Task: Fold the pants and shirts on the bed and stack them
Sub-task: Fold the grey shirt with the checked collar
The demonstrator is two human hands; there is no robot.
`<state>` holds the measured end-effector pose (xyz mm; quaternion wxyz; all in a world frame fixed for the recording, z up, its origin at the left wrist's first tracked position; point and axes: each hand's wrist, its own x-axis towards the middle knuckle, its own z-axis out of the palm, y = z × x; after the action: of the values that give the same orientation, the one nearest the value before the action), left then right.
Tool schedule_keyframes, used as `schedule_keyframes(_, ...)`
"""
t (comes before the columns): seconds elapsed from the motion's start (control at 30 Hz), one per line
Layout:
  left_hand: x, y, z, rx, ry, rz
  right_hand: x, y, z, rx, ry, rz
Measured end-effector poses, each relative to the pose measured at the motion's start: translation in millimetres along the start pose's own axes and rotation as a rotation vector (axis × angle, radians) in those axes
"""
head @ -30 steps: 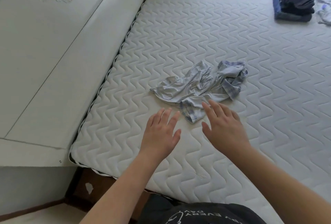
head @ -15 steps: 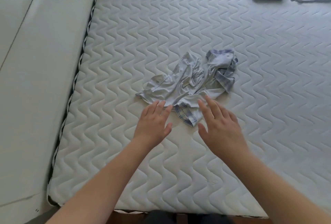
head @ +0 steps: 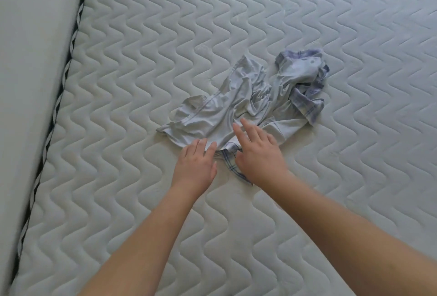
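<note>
Fingers [head: 201, 145] of the left hand [head: 195, 165] and right hand [head: 259, 156] are kept straight and released, grasping nothing, and are laid on the near edge of the crumpled garment [head: 248, 104] at the middle of the mattress [head: 354, 177], probably so that it can be spread flat.

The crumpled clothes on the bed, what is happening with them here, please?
A person is reaching with both bare hands to a crumpled light grey garment with plaid trim lying on the quilted mattress. The left hand has its fingers at the garment's near edge, and the right hand is spread over the plaid hem beside it. Neither hand grips the cloth yet. The garment is still bunched, so folding has not begun.
</note>
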<state>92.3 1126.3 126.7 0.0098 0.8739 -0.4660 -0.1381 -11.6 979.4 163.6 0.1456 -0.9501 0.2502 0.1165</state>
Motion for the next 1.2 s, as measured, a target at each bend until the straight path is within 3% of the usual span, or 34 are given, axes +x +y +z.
schedule_keyframes(0.3, 100, -42, 83, 0.015, 0.014, -0.012, 82, 36, 96, 0.111, -0.049, 0.093)
schedule_keyframes(0.4, 133, -65, 100, -0.09, -0.064, -0.106, 106, 48, 113, 0.092, -0.059, 0.12)
schedule_keyframes(0.57, 162, -101, 120, -0.045, -0.18, -0.357, 123, 63, 137, 0.121, -0.185, 0.201)
schedule_keyframes(0.7, 180, -112, 119, -0.061, -0.187, -0.411, 122, 66, 149, 0.024, -0.071, 0.171)
schedule_keyframes(0.8, 178, -104, 116, -0.254, -0.218, -0.38, 117, 62, 150, 0.018, 0.01, 0.18)
schedule_keyframes(0.97, 134, -49, 115, -0.467, -0.296, -0.249, 89, 70, 147, 0.057, -0.062, 0.216)
schedule_keyframes(1.1, 80, -2, 105, -0.813, -0.262, -0.31, 40, 101, 128, 0.081, -0.065, 0.275)
schedule_keyframes(1.2, 35, 39, 87, -1.208, -0.386, -0.41, -10, 114, 104, 0.255, -0.093, 0.329)
